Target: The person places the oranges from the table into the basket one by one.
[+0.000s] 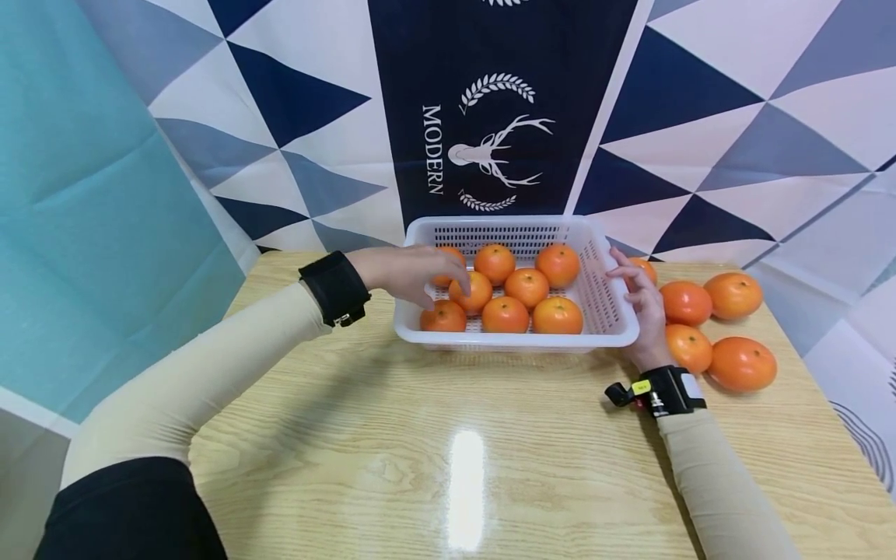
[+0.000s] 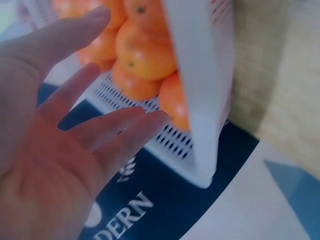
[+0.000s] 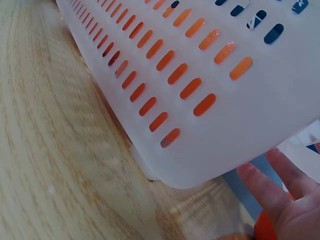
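A white plastic basket with slotted walls holds several oranges. My left hand reaches over the basket's left end, above the oranges there. In the left wrist view the left hand has its fingers loosely extended and the thumb apart, with no fruit in its grasp. My right hand is at the basket's right end, its fingertips right at the rim. The right wrist view shows straight fingers against the outer end of the basket.
Several more oranges lie on the wooden table to the right of my right hand, near the table's right edge. Behind the basket hangs a patterned cloth with a deer print. A teal surface stands at the left.
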Motion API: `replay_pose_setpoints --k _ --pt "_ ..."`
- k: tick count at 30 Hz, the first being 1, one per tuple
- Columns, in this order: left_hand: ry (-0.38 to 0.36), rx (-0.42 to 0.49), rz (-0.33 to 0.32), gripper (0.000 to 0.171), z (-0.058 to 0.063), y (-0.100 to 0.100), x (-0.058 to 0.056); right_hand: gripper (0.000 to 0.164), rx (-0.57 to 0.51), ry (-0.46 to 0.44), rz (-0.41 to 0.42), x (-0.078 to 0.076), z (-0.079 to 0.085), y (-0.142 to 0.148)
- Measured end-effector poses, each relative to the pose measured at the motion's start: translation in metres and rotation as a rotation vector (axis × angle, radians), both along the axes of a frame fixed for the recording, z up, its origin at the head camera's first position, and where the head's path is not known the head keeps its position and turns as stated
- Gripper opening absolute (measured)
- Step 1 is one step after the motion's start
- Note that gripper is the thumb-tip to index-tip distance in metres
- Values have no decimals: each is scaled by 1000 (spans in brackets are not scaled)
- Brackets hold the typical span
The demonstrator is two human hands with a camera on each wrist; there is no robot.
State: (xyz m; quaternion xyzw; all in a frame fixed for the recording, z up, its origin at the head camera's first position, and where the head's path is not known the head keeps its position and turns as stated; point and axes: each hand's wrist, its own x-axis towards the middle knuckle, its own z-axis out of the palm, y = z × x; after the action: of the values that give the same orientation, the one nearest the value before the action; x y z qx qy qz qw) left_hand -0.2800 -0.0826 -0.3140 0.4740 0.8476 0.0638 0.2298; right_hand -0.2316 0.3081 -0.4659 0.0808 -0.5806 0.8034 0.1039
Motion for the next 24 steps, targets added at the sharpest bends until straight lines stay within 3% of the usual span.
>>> replay_pose_setpoints --k 4,11,24 --pt "5 3 7 55 9 -2 -1 62 -3 6 -2 0 0 1" --pt "28 47 48 51 9 -14 -1 63 -6 9 8 0 0 2" --pt "56 147 210 52 10 -73 -6 61 18 6 -6 1 -1 3"
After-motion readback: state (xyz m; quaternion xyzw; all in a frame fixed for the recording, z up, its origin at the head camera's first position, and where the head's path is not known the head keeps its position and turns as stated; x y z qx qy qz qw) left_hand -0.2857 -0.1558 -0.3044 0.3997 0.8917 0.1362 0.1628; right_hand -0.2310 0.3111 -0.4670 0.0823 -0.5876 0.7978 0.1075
